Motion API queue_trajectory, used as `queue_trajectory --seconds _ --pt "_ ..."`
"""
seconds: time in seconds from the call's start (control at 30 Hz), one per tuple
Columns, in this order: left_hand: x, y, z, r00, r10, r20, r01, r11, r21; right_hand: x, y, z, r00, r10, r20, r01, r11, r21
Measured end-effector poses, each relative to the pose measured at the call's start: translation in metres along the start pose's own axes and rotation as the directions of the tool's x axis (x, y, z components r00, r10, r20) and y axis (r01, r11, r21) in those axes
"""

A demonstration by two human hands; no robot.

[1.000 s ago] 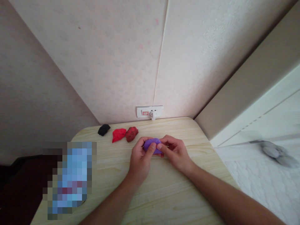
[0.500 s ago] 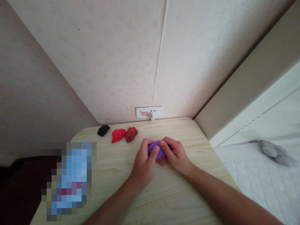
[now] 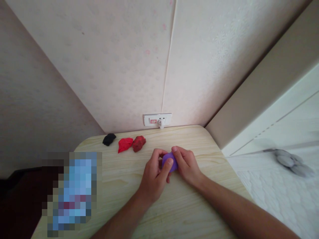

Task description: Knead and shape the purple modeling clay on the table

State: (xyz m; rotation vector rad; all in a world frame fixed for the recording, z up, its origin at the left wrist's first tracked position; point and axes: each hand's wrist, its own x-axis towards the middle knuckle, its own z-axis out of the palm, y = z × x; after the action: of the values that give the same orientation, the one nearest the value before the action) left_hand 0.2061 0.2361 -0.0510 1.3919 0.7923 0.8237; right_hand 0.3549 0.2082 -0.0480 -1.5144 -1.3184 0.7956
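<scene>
Pinching a purple lump of clay (image 3: 169, 162) between them, the left hand (image 3: 154, 176) and right hand (image 3: 187, 166) are pressing it just above the wooden table (image 3: 174, 205); black (image 3: 109, 139) and red lumps (image 3: 131, 144) are lying beyond the left hand.

Soft, even daylight, faint shadows, wide-angle stretching at edges, slight blur throughout.
</scene>
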Motion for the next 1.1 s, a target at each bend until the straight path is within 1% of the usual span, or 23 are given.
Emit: queue_trajectory --seconds 0.07,0.1,0.2,0.3,0.4,0.47,0.57,0.67,0.8,0.97,1.1 --pt "0.0004 -0.0006 0.0 1.0 -0.019 -0.004 0.02 0.998 0.057 0.0004 -0.0001 0.0007 0.998 -0.018 -0.058 0.018 1.0 -0.014" --pt "0.0006 -0.0009 0.0002 1.0 -0.023 0.0 0.023 0.996 0.081 0.0003 -0.0003 0.001 0.998 -0.012 -0.062 0.012 1.0 0.002" --pt "0.0017 -0.002 0.0008 1.0 -0.023 0.01 0.022 0.996 0.092 -0.0008 -0.0008 0.0014 0.998 0.06 -0.007 -0.059 0.991 0.12" --pt "0.0025 -0.0042 0.0011 0.999 -0.031 -0.028 0.033 0.997 0.077 -0.0021 0.0009 0.0006 0.995 0.087 0.048 -0.095 0.974 0.203" --pt "0.0025 -0.006 0.0014 0.998 -0.03 -0.059 0.036 0.993 0.113 -0.0028 0.0031 0.0004 0.995 0.082 0.064 -0.09 0.985 0.149" --pt "0.0019 -0.0063 0.002 0.997 -0.031 -0.072 0.04 0.992 0.122 -0.0026 0.0031 0.0014 0.995 0.085 0.044 -0.089 0.992 0.084" --pt "0.001 -0.0059 0.003 0.994 -0.063 -0.088 0.068 0.996 0.06 -0.0011 0.0015 0.0032 1.0 0.021 -0.02 -0.021 1.0 0.017" --pt "0.0021 -0.0055 0.0033 0.995 -0.075 -0.064 0.072 0.997 -0.036 0.0014 0.0009 0.0028 0.996 -0.038 -0.075 0.038 0.999 -0.008" --pt "0.006 -0.0054 0.0026 0.999 -0.039 -0.01 0.038 0.992 -0.117 0.0047 0.0038 0.0006 0.996 -0.002 -0.094 0.008 0.998 0.067" --pt "0.0072 -0.0049 0.0021 0.999 -0.045 -0.027 0.041 0.991 -0.129 0.0067 0.0071 0.0006 0.997 0.033 -0.074 -0.022 0.989 0.145" --pt "0.0075 -0.0039 0.0011 0.999 -0.028 -0.028 0.024 0.991 -0.133 0.0068 0.0038 0.0006 0.998 0.038 -0.045 -0.027 0.977 0.213"
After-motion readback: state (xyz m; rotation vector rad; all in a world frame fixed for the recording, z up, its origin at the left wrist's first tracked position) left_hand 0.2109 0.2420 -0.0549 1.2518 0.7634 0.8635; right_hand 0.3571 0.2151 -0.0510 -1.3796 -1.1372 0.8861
